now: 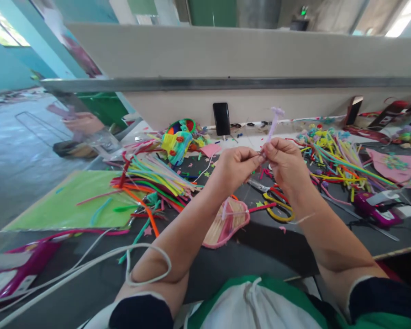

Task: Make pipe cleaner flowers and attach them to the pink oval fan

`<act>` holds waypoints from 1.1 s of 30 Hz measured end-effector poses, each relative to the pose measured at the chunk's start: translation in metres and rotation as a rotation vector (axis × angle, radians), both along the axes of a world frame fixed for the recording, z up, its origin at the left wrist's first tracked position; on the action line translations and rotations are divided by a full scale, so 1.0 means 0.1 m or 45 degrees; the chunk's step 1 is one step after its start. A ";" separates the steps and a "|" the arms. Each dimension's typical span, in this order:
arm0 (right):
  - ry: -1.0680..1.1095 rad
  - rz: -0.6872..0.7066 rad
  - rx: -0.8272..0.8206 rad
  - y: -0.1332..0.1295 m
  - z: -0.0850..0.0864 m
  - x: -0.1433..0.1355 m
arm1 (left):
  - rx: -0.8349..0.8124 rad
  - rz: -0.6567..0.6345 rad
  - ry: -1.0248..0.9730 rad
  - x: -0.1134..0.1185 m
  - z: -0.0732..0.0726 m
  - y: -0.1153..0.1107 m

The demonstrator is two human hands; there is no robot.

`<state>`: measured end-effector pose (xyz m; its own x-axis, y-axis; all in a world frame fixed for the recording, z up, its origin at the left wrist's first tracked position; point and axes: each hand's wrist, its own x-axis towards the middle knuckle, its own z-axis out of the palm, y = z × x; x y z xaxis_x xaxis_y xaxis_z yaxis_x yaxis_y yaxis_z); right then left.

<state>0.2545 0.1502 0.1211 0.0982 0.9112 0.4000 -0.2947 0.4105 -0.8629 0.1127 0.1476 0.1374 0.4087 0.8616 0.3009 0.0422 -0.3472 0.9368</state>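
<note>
My left hand point(236, 168) and my right hand point(286, 162) meet above the middle of the table, thumbs and fingertips pinched together. A pale purple pipe cleaner point(275, 123) rises from between the fingertips, its top bent into a small crosswise piece. Its lower end is hidden by the fingers. Scissors point(279, 208) with yellow-and-black handles lie below my right hand. Under my left forearm is a pink-edged, pink-and-beige striped piece point(230, 228), partly hidden by the arm. A bundle of coloured pipe cleaners point(160, 176) lies to the left of my left hand.
More pipe cleaners point(342, 157) are heaped at right, near purple power strip point(376, 208). A green sheet point(68, 201) lies at left, crossed near the front by a white cable point(99, 256). A black phone point(221, 119) leans on the back panel. Small stars are scattered about.
</note>
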 end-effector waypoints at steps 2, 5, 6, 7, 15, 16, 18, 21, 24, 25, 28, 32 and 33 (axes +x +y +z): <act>0.025 0.081 0.000 -0.01 0.01 0.00 | -0.150 -0.147 -0.142 -0.02 0.01 0.02; 0.032 0.198 0.011 -0.04 0.03 0.01 | -0.349 -0.309 -0.303 0.00 0.02 0.00; 0.026 0.224 0.012 -0.05 0.04 0.01 | -0.411 -0.352 -0.337 0.01 0.01 -0.01; 0.022 0.245 0.012 -0.05 0.05 0.02 | -0.467 -0.386 -0.365 0.03 0.00 -0.02; 0.050 0.260 0.012 -0.09 0.08 0.02 | -0.451 -0.337 -0.526 0.14 -0.06 -0.10; 0.053 0.225 0.009 -0.09 0.07 0.00 | -0.388 -0.278 -0.506 0.13 -0.05 -0.10; 0.060 0.148 -0.005 -0.10 0.06 -0.05 | -0.234 -0.128 -0.388 0.09 -0.01 -0.11; 0.094 0.065 -0.010 -0.09 0.03 -0.12 | 0.104 0.161 -0.095 0.04 0.06 -0.15; 0.168 0.054 0.001 -0.10 0.00 -0.16 | 0.435 0.391 0.125 0.01 0.09 -0.19; 0.186 0.057 0.001 -0.11 0.00 -0.17 | 0.503 0.424 0.165 0.01 0.09 -0.20; 0.168 0.043 0.024 -0.15 0.01 -0.19 | 0.590 0.414 0.230 -0.01 0.09 -0.20; 0.101 -0.020 0.074 -0.25 0.07 -0.20 | 0.473 0.231 0.189 -0.06 0.16 -0.23; 0.104 -0.009 0.074 -0.28 0.09 -0.19 | 0.408 0.178 0.148 -0.07 0.18 -0.25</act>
